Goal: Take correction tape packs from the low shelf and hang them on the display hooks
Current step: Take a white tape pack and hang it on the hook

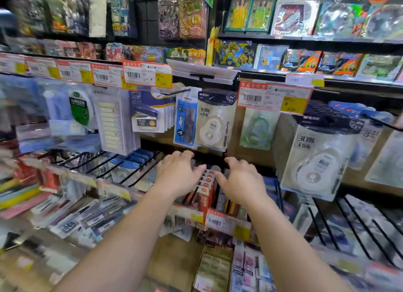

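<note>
You're facing a packed stationery shop wall of black wire display hooks [135, 171]. White correction tape packs with dark headers [214, 119] hang just above your hands. Your left hand [178, 171] and right hand [242, 178], fingers spread and gripping nothing, hover beside a row of red-labelled packs [206, 182]. Orange price tags [273, 97] crowd the rail edges.
</note>
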The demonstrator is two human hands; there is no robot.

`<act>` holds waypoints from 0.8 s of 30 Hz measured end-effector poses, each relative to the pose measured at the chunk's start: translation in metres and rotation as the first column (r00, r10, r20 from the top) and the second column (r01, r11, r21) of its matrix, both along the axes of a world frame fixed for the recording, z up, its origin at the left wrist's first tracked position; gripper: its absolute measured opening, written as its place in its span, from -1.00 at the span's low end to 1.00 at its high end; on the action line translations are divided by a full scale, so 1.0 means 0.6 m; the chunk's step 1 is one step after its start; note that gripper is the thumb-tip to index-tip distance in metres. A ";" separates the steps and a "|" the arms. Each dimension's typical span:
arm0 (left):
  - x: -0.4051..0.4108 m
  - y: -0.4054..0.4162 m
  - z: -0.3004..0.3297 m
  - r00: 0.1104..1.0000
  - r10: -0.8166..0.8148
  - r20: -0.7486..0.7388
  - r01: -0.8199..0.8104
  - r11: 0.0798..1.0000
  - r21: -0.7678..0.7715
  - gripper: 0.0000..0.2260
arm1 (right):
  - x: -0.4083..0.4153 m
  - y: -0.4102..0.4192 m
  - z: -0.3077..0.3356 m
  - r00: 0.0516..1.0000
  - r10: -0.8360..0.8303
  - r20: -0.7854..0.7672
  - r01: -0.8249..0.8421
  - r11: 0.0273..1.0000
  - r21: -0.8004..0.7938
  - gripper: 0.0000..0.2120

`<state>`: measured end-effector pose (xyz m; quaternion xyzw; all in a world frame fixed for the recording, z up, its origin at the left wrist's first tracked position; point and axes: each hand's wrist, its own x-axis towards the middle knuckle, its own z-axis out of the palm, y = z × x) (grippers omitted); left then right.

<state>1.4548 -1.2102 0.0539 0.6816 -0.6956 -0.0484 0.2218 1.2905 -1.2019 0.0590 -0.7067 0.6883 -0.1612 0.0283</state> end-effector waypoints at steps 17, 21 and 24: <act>-0.015 0.273 -0.113 0.928 -0.374 0.004 0.373 0.926 0.059 -0.51 | 0.018 0.350 -0.109 0.966 -0.257 -0.018 0.257 0.966 0.025 -0.49; -0.074 0.328 -0.125 0.872 -0.489 0.016 0.485 0.869 0.102 -0.50 | -0.033 0.425 -0.124 0.929 -0.369 -0.014 0.369 0.929 0.031 -0.49; -0.124 0.361 -0.128 0.833 -0.553 0.010 0.548 0.829 0.112 -0.53 | -0.076 0.477 -0.130 0.897 -0.442 -0.024 0.442 0.896 0.029 -0.52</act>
